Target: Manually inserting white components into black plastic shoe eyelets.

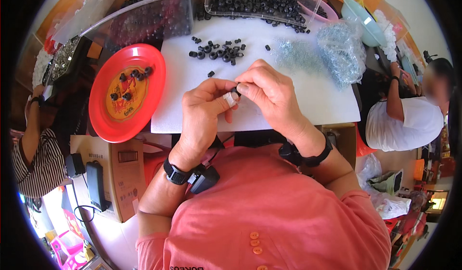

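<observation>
My left hand (204, 107) and my right hand (273, 96) meet above the near half of a white board (187, 34). Both pinch a small black plastic part (235, 91), mostly hidden by the fingertips. White tape wraps my left thumb. Beyond the hands lies a loose cluster of black cylindrical parts (225, 54), with one stray piece (211, 74) nearer my left fingers. To the left, a red oval plate (153, 104) carries several black round pieces (139, 76).
Clear bins (178, 17) of black parts line the back. At right are scattered small, clear bluish pieces (299, 54), a plastic bag (339, 53) of similar pieces and a pale green basin (368, 27). A cardboard box (127, 183) stands at lower left. People sit on both sides.
</observation>
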Demonstrator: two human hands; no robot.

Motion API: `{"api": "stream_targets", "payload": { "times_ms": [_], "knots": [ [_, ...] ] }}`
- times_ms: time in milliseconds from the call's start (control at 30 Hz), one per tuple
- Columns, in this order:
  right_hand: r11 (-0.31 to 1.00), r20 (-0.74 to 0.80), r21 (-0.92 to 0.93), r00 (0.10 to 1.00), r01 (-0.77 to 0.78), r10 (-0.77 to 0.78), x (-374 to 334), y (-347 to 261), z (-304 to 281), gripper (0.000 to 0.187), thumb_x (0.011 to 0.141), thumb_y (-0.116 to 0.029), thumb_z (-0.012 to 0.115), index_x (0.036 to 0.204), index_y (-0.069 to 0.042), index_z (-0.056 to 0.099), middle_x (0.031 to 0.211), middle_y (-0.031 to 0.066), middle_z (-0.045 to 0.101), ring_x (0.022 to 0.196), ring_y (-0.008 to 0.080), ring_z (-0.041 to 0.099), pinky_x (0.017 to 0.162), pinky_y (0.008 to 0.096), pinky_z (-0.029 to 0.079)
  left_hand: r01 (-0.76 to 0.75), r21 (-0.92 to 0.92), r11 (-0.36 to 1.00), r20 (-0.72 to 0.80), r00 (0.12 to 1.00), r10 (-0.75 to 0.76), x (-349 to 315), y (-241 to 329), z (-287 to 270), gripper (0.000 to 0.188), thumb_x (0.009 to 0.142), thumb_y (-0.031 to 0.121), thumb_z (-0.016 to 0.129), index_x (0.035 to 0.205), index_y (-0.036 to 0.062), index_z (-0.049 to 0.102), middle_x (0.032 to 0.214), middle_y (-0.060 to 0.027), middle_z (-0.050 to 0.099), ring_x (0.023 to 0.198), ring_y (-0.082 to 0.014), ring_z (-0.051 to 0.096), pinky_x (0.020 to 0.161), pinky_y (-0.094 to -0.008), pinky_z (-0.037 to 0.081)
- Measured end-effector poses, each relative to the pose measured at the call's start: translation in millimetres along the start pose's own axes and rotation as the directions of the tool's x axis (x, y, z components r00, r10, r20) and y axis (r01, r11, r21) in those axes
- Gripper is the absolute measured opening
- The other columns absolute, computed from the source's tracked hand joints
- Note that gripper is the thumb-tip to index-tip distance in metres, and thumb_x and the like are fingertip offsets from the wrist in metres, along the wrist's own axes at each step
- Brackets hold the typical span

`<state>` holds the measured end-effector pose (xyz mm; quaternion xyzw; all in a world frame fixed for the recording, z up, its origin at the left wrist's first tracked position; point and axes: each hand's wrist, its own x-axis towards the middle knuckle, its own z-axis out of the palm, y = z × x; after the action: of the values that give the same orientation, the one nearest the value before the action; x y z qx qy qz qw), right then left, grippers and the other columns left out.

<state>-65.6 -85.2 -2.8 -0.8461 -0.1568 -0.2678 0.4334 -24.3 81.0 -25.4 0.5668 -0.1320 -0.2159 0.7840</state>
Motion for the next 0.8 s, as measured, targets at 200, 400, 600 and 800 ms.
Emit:
{"api": "stream_targets", "payload": {
  "times_ms": [200, 400, 600, 800],
  "knots": [
    [0.993, -0.08, 0.106, 0.995, -0.057, 0.066, -4.7, 2.3, 11.4, 0.003, 0.089, 0.0, 0.065, 0.09, -0.002, 0.062, 0.08, 0.009, 0.056, 0.069, 0.0228, 0.059, 0.063, 0.0318, 0.048, -0.028, -0.065, 0.997, -0.034, 0.999, 0.025, -1.7, -0.3, 1.7, 0.013, 0.09, -0.002, 0.065, 0.103, -0.0052, 0.067, 0.082, -0.0069, 0.066, 0.067, -0.0099, 0.058, 0.054, -0.0223, 0.045],
    [0.996, -0.099, 0.061, 0.993, -0.058, 0.064, -9.0, 0.2, 12.4, 0.003, 0.09, -0.001, 0.065, 0.092, -0.001, 0.063, 0.08, 0.0074, 0.057, 0.068, 0.0185, 0.059, 0.063, 0.0293, 0.048, -0.026, -0.042, 0.999, -0.039, 0.999, 0.024, -2.1, -0.2, 0.5, 0.013, 0.09, 0.0, 0.067, 0.101, -0.0059, 0.067, 0.08, -0.006, 0.066, 0.065, -0.0094, 0.057, 0.053, -0.0223, 0.045],
    [0.835, 0.002, 0.445, 0.932, -0.325, 0.362, -11.8, -0.2, 12.0, 0.006, 0.095, -0.003, 0.061, 0.095, 0.002, 0.065, 0.082, 0.0058, 0.065, 0.072, 0.01, 0.061, 0.066, 0.025, 0.05, -0.02, -0.049, 0.999, -0.038, 0.999, 0.018, -0.6, 0.4, 2.1, 0.013, 0.09, 0.001, 0.067, 0.101, -0.0057, 0.067, 0.081, -0.0062, 0.066, 0.065, -0.0092, 0.057, 0.052, -0.0223, 0.045],
    [0.912, -0.06, 0.34, 0.963, -0.228, 0.263, -12.1, -5.2, 15.0, 0.006, 0.095, -0.003, 0.061, 0.095, 0.002, 0.065, 0.081, 0.0067, 0.066, 0.074, 0.0093, 0.061, 0.07, 0.0233, 0.049, -0.018, -0.047, 0.999, -0.049, 0.999, 0.015, -2.3, 0.0, 1.5, 0.014, 0.09, 0.0, 0.067, 0.102, -0.0062, 0.066, 0.082, -0.0068, 0.066, 0.067, -0.0095, 0.058, 0.051, -0.0224, 0.045]
  ]
}}
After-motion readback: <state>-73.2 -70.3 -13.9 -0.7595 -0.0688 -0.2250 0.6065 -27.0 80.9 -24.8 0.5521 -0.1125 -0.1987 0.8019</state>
